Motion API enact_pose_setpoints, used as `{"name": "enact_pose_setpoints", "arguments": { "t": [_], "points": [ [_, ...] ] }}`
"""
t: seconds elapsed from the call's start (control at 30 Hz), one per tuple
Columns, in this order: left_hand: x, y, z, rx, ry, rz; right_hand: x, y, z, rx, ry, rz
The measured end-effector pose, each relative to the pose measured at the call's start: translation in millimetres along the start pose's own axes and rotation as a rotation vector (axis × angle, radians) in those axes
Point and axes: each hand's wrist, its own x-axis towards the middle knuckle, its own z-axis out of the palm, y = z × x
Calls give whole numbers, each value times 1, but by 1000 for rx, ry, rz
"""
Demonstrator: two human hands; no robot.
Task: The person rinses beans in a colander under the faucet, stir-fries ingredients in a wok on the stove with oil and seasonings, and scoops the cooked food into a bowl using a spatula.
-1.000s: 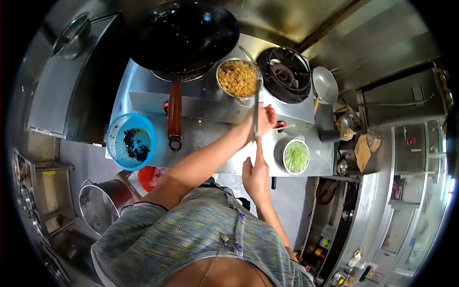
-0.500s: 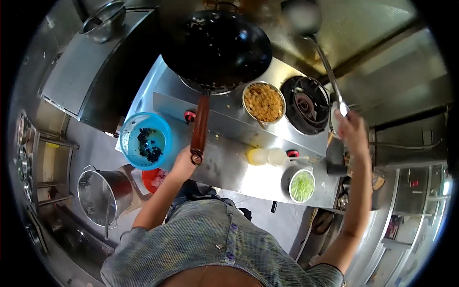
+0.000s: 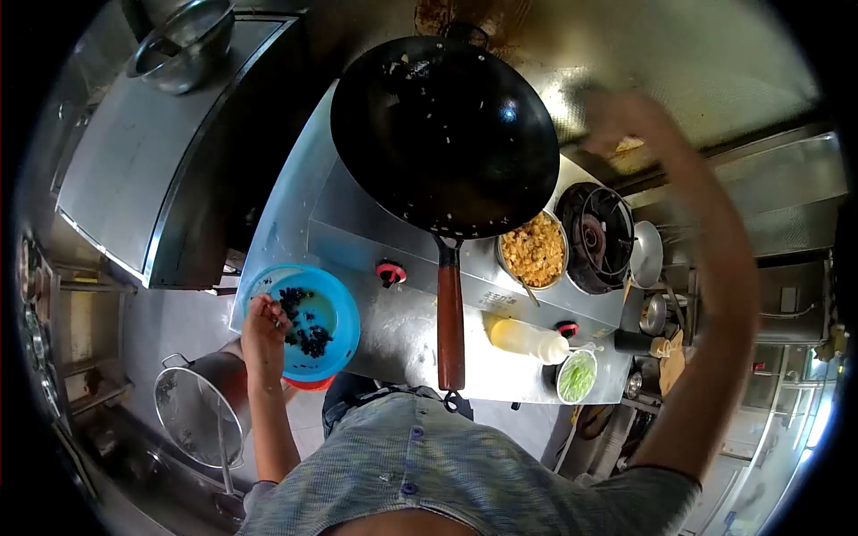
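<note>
My left hand (image 3: 264, 335) is over the left rim of a blue basin (image 3: 347, 348), its fingers curled together; what they hold, if anything, is hidden. Dark pieces (image 3: 313, 339) sit in liquid inside the basin. Raised at the upper right, near the metal wall, my right hand (image 3: 621, 123) is smeared by motion, so its grip is unclear. A large black wok (image 3: 442, 143) with bits stuck to it rests on the stove, its wooden handle (image 3: 450, 326) pointing towards me, untouched by either hand.
Right of the wok are a bowl of fried food (image 3: 534, 250), a burner (image 3: 597, 237) and a metal bowl (image 3: 645, 255). A squeeze bottle (image 3: 527, 340) lies near a bowl of green shreds (image 3: 576, 377). A metal pot (image 3: 201, 411) stands at lower left.
My left hand has left the wok handle and moved left to the blue basin. My right hand has risen; the ladle it held is no longer clearly visible. The view has shifted.
</note>
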Motion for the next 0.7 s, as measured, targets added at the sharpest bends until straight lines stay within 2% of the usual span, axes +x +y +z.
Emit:
{"name": "enact_pose_setpoints", "arguments": {
  "t": [0.03, 0.1, 0.13, 0.27, 0.37, 0.4, 0.43, 0.5, 0.57, 0.67, 0.7],
  "points": [
    [2, 4, 2, 15, 8, 7, 28, -12, 5, 112, -11, 17],
    [10, 9, -1, -33, 9, 0, 45, -37, 0, 179, 194, -30],
    [12, 11, -5, -43, 1, 1, 43, -31, 4, 55, 374, -77],
    [18, 12, -21, -109, 54, -31, 6, 32, -18, -207, 174, 46],
    [27, 12, -23, -132, 54, -51, 16, 53, 14, -124, 468, -73],
    [29, 12, -21, -131, 46, -57, 33, 29, 11, -247, 262, 33],
    [30, 13, -17, -135, 31, -66, 33, -5, 0, -202, 201, 111],
    [32, 18, -5, -143, 6, -71, 44, -23, 0, -58, 335, -9],
    [31, 20, -4, -141, -6, -55, 39, -14, -7, -49, 372, 98],
    [27, 19, -10, -146, 43, -49, 30, 17, -19, -217, 403, 127],
    [27, 18, -13, -146, 58, -50, 36, 13, -17, -184, 438, 145]
  ]
}}
